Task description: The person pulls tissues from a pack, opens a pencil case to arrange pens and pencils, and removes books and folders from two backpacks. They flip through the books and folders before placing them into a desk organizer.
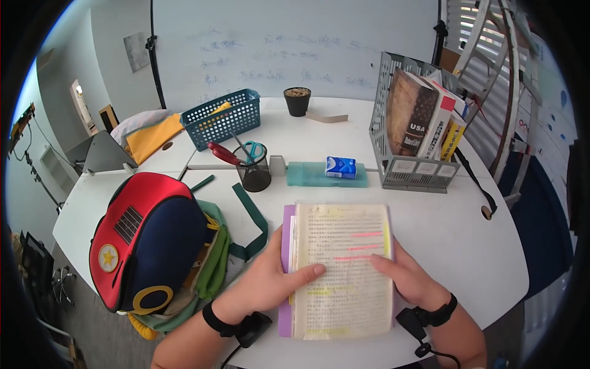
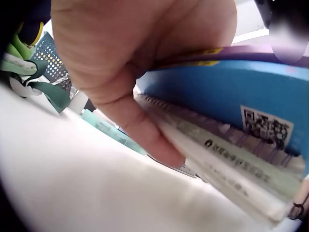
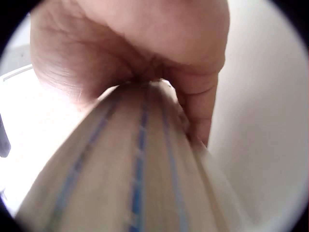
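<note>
A stack of books lies between both hands, in the head view over the near part of the table. On top is a booklet (image 1: 344,289) of printed text with pink and yellow highlighting; a purple cover (image 1: 286,307) sticks out at its left. My left hand (image 1: 261,280) grips the left side, thumb on the page and fingers underneath. From the right, my right hand (image 1: 415,277) holds the other edge, thumb on the page. In the left wrist view a blue cover (image 2: 207,92) with a QR label and a spiral binding show. Thick page edges (image 3: 145,159) fill the right wrist view.
A red and navy backpack (image 1: 160,240) sits at the left on the white table (image 1: 455,246). Behind the books stand a mesh pen cup (image 1: 254,176), a teal case (image 1: 307,174) with a blue tissue pack (image 1: 340,167), a blue basket (image 1: 221,120), a potted plant (image 1: 297,103) and a grey book rack (image 1: 413,175).
</note>
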`<state>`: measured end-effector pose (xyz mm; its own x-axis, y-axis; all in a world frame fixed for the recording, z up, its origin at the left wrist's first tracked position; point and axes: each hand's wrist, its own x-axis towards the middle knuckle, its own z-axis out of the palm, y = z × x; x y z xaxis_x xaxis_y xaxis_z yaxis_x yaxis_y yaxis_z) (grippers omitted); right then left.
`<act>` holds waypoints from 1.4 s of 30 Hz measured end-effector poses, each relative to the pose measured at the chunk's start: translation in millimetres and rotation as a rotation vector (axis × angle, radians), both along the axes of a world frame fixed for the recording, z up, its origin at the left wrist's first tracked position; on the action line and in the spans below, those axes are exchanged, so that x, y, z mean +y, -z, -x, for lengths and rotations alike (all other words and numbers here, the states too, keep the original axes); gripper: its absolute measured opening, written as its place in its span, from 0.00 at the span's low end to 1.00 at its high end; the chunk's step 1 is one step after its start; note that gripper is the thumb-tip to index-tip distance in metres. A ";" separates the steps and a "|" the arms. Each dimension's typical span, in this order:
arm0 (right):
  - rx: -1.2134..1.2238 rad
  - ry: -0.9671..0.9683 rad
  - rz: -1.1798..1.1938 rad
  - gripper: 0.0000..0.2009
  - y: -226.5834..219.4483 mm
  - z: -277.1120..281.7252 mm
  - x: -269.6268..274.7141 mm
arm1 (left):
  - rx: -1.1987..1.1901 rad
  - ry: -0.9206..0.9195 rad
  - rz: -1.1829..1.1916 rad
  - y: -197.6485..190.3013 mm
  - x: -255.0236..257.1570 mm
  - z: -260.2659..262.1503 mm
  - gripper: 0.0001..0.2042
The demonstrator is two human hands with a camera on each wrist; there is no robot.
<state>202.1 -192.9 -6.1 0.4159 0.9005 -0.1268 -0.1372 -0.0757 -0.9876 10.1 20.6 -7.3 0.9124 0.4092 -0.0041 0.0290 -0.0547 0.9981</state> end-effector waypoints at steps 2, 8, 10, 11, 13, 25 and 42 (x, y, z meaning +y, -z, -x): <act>-0.123 -0.034 0.016 0.38 3.0 -11.4 -1.0 | 0.078 0.015 -0.089 2.3 8.3 2.3 0.50; -0.156 0.096 0.369 0.38 -7.3 -35.5 -17.1 | 0.322 -0.129 -0.353 -2.0 39.6 17.9 0.37; -0.144 0.037 0.452 0.39 -8.0 -34.3 -18.0 | 0.456 -0.059 -0.255 -9.7 46.8 20.9 0.30; -0.137 0.001 0.440 0.39 -6.3 -30.4 -16.1 | 0.478 -0.035 -0.208 -8.4 46.2 19.3 0.32; -0.091 -0.064 0.411 0.38 -8.3 -21.1 -9.1 | 0.507 -0.011 -0.167 -7.2 42.1 18.7 0.33; -0.230 -0.059 0.045 0.46 21.6 -12.2 -0.7 | 0.022 0.093 0.069 6.2 8.9 5.7 0.50; -0.105 -0.048 -0.285 0.48 36.5 -7.6 -18.5 | -0.089 0.303 -0.172 -10.5 16.6 24.8 0.42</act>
<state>209.7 -211.4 -42.5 0.3694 0.9127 0.1747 -0.0364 0.2021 -0.9787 -14.7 37.1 3.2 0.9862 0.1078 0.1257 -0.1004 -0.2146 0.9715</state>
